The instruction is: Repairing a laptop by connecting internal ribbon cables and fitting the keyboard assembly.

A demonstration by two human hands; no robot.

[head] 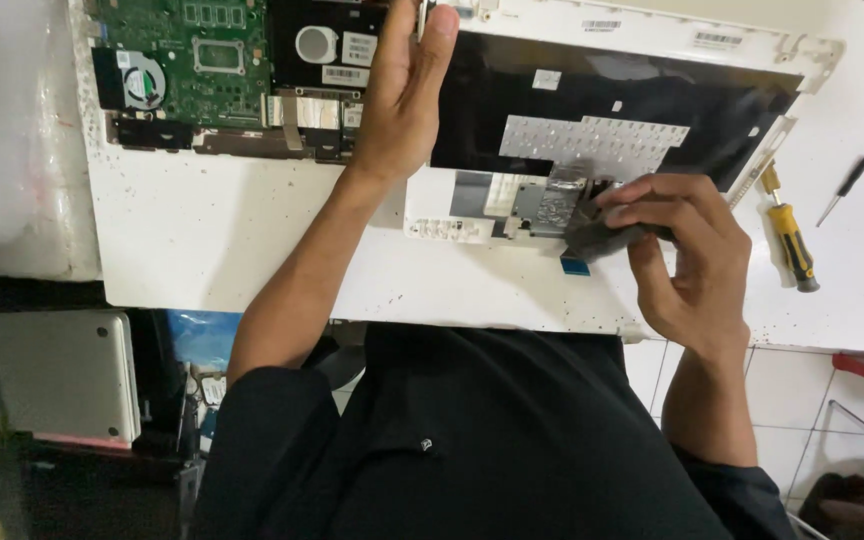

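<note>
On the far left, low down under the white table (212,250), a closed silver laptop (62,375) sits on a shelf.

Up on the table lies an opened white laptop shell (652,30), stretching from left to right. It works like a shallow tray with parts inside. In its left end sits a green circuit board (207,60) with a small round fan (137,82) just beside it. To the right of the board is a black drive (327,45) with a round silver spot. The right part of the shell is covered by a black sheet (512,100) with a grey patch of little holes (592,145) in it.

The left hand (402,95) reaches up from the bottom, arm straight, fingers pointing away from the person. Its palm rests flat on the shell, between the drive and the black sheet. The fingers are loose and hold nothing.

The right hand (682,250) comes in from the lower right with the wrist bent. Its fingers curl and pinch a small dark grey piece (602,238) at the front edge of the shell. The piece is longer than it is wide and slants from lower left to upper right. A tiny blue tab (574,265) lies just below it.

Further right, a yellow screwdriver (790,240) lies on the table, tip pointing up. A thin black screwdriver (845,188) lies beyond it, well apart from the hands.
</note>
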